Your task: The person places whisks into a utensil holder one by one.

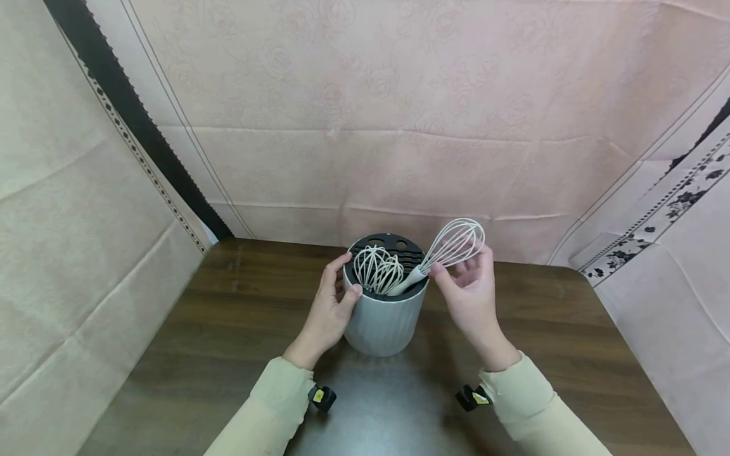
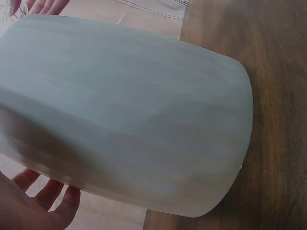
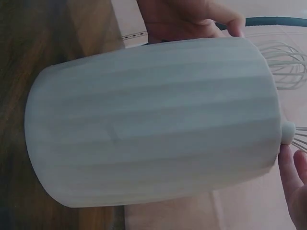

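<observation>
A pale grey ribbed utensil holder (image 1: 381, 326) with a dark slotted lid (image 1: 393, 244) stands upright on the table. My left hand (image 1: 331, 301) holds it by the left side of its rim, thumb at the front. One whisk (image 1: 377, 269) stands in the holder with its wire head above the lid. A second whisk (image 1: 456, 244) leans out to the right, its white handle (image 1: 407, 280) crossing the lid. My right hand (image 1: 470, 294) grips this leaning whisk, thumb near the neck and fingers behind the wires. In the right wrist view, its fingertip (image 3: 285, 158) is right at the rim.
The brown wooden table (image 1: 239, 354) has rounded back corners. Close behind it hangs a pink patterned cloth (image 1: 365, 158), with pale cloth walls (image 1: 74, 253) at both sides. Both wrists wear a small black device (image 1: 322, 398).
</observation>
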Action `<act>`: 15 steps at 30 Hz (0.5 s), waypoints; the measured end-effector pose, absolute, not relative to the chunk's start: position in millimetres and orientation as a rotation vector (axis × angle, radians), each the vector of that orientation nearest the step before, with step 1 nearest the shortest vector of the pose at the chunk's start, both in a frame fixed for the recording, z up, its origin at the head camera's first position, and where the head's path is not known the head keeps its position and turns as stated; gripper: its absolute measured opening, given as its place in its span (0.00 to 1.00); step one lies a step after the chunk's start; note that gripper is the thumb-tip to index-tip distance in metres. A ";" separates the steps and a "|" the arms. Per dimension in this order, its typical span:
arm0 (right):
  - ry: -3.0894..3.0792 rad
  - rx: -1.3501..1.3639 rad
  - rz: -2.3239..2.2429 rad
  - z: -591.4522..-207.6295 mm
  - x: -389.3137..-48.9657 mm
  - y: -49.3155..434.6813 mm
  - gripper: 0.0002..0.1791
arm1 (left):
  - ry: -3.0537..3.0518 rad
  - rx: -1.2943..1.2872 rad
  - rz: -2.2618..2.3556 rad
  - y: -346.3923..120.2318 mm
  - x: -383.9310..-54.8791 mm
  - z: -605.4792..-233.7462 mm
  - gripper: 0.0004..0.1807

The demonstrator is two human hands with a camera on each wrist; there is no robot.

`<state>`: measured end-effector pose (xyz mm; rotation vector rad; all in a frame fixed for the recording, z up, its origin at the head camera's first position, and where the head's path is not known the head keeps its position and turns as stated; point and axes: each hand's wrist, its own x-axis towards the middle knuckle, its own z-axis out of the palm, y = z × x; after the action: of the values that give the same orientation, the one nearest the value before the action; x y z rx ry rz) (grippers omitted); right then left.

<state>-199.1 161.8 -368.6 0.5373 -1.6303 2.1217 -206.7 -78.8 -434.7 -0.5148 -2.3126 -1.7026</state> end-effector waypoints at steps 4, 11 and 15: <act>-1.688 0.517 2.087 -369.9 -200.3 158.9 0.35 | -2.316 -0.506 -1.700 -78.5 -206.8 -433.9 0.31; -1.722 0.520 2.045 -371.7 -199.8 157.7 0.38 | -2.312 -0.516 -1.688 -77.3 -206.0 -433.5 0.30; -1.781 0.548 1.999 -373.3 -198.6 159.0 0.40 | -2.316 -0.513 -1.689 -77.3 -204.2 -433.8 0.30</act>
<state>-198.6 159.0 -373.3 0.5482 -1.7808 1.9993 -204.2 -77.3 -433.8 -0.5129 -2.3156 -1.6890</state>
